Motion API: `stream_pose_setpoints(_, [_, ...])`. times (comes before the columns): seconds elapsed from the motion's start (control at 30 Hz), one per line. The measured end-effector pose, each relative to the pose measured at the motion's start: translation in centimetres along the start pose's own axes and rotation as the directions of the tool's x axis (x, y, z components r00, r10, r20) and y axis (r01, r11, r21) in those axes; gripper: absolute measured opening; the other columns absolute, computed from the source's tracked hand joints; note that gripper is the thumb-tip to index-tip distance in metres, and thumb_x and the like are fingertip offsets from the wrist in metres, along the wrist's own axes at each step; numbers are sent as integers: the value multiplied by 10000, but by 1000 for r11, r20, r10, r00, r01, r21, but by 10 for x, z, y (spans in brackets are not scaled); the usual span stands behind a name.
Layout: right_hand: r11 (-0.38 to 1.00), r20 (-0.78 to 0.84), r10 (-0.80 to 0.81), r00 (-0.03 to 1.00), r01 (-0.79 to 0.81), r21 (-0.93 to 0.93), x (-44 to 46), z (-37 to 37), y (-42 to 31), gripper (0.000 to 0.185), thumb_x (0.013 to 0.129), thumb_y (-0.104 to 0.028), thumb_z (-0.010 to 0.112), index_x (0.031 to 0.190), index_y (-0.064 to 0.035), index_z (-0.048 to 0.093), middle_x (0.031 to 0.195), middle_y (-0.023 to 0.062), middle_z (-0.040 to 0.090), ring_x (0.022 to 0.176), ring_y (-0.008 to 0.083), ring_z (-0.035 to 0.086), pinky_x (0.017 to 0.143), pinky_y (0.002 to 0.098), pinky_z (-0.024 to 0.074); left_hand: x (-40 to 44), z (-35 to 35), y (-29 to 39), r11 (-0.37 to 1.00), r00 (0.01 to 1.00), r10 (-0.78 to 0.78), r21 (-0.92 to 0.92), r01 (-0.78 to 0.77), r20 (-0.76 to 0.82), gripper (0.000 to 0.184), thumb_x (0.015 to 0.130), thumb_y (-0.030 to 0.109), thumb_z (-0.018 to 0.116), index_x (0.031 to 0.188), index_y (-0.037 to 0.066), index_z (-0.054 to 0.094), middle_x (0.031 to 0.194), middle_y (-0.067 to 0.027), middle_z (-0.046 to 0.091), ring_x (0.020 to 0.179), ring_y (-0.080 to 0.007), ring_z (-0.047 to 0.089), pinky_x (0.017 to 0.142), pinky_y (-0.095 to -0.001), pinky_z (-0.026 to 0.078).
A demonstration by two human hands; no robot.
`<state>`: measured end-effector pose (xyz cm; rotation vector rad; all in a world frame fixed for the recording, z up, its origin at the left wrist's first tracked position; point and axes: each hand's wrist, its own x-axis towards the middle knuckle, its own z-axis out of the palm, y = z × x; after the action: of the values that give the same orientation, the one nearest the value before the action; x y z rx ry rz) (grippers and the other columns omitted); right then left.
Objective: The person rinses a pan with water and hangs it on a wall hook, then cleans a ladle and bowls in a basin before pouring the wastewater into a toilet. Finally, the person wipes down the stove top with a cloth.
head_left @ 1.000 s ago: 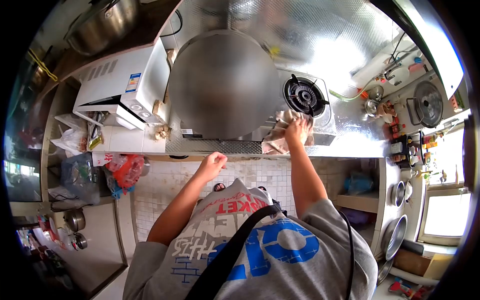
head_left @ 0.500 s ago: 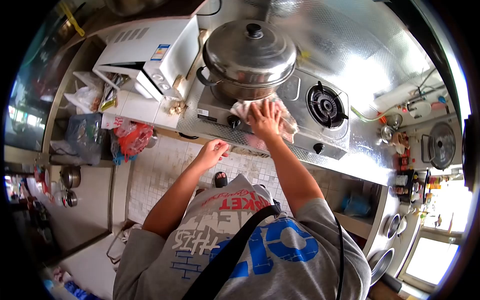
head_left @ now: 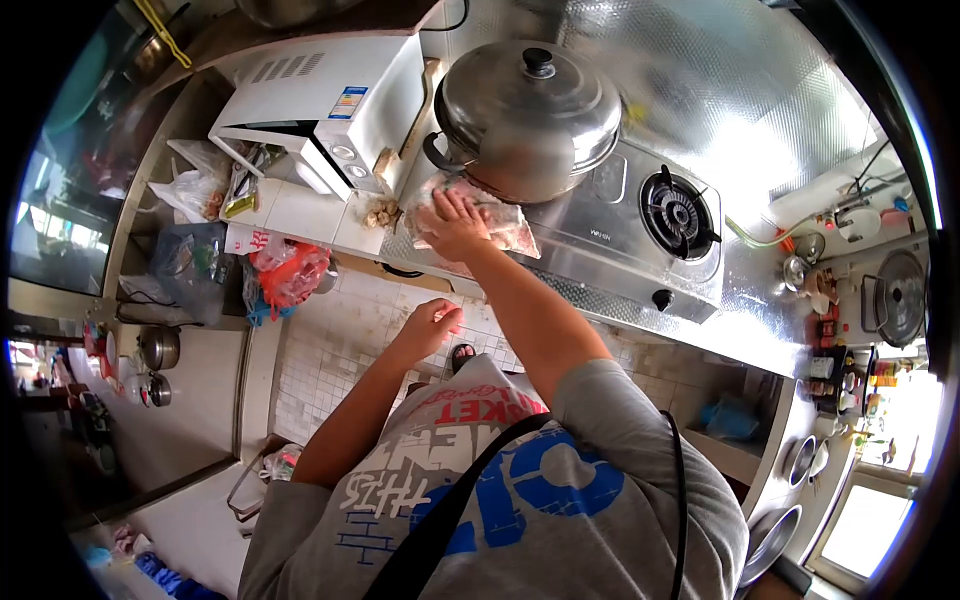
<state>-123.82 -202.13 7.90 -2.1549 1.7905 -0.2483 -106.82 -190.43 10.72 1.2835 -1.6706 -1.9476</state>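
Observation:
My right hand (head_left: 455, 225) lies spread on a crumpled, patterned cloth (head_left: 515, 232), pressing it onto the front left part of the steel gas stove (head_left: 600, 232). Just behind the cloth stands a large lidded steel pot (head_left: 530, 110) with a black knob. The cloth hides the stove's left front corner. My left hand (head_left: 428, 330) hangs in the air in front of the counter edge, its fingers curled, with nothing visible in them.
Left of the stove is a white microwave (head_left: 320, 110), its door ajar, with ginger (head_left: 381, 213) near it. A bare burner (head_left: 680, 212) is on the right. Plastic bags (head_left: 290, 270) hang below the counter.
My right hand has slid leftward along the stove front with the cloth, from beside the right burner to the left end. My left hand stays low and curled. The view has turned.

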Motion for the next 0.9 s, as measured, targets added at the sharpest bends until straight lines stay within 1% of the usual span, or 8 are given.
stream_pose_setpoints(0.33, [922,-320,311,895,-366,-125,-143,-23,128,533,955,-498,425,1459,-325,412,1564,107,279,1463,282,200,1184,462,136,31,6,1,1000,997,9,-21,-7,73,247,973,261,576,975,17,611,925,-50,669,820,-135,661,656,-279,499])
stream_pose_setpoints(0.5, [728,-454,594,664,-684,-48,-194,-26,207,606,957,-505,385,1509,-263,332,1601,109,189,1481,326,115,1186,479,86,39,10,5,999,988,11,45,-18,155,245,981,275,567,1020,35,599,994,-49,656,884,-142,653,718,-282,497])
stream_pose_setpoints(0.6, [526,-303,810,502,-850,-3,-165,-35,173,588,1007,-435,266,1552,-234,175,1612,176,48,1488,354,11,1193,488,-8,41,10,3,999,989,11,45,-18,149,241,980,273,572,1024,37,600,994,-51,656,885,-144,655,721,-284,500])
stream_pose_setpoints(0.67, [616,-253,740,623,-779,-116,-144,-26,134,551,1019,-387,256,1543,-233,183,1604,200,32,1480,383,-29,1179,530,-38,41,7,7,999,990,1,46,-7,142,239,980,271,571,1030,39,601,993,-50,657,882,-145,657,720,-283,501])
stream_pose_setpoints(0.73, [840,-314,493,811,-538,-72,-131,-15,93,591,944,-373,455,1499,-227,313,1589,218,103,1473,414,41,1169,574,16,44,5,5,999,991,-16,38,11,136,246,981,275,569,1043,39,603,991,-48,656,877,-147,658,714,-283,502])
stream_pose_setpoints(0.8, [911,-468,354,810,-411,-22,-97,13,70,567,909,-382,512,1442,-205,433,1557,215,237,1464,427,92,1158,588,53,45,6,7,999,992,-37,28,34,120,259,982,287,567,1041,37,606,985,-45,654,873,-146,657,711,-282,502])
stream_pose_setpoints(0.83, [944,-399,288,871,-328,-34,-88,8,55,558,915,-372,514,1433,-176,444,1542,236,248,1429,458,192,1139,611,102,44,5,8,998,991,-40,60,32,128,272,982,296,565,1039,34,609,980,-43,653,871,-144,655,708,-281,502])
stream_pose_setpoints(0.9, [970,-330,179,927,-222,-97,-65,14,32,568,901,-347,534,1417,-123,458,1550,207,255,1441,416,191,1160,566,116,44,4,13,991,988,-42,129,23,146,297,983,314,560,1035,27,615,972,-40,652,866,-140,653,704,-281,501])
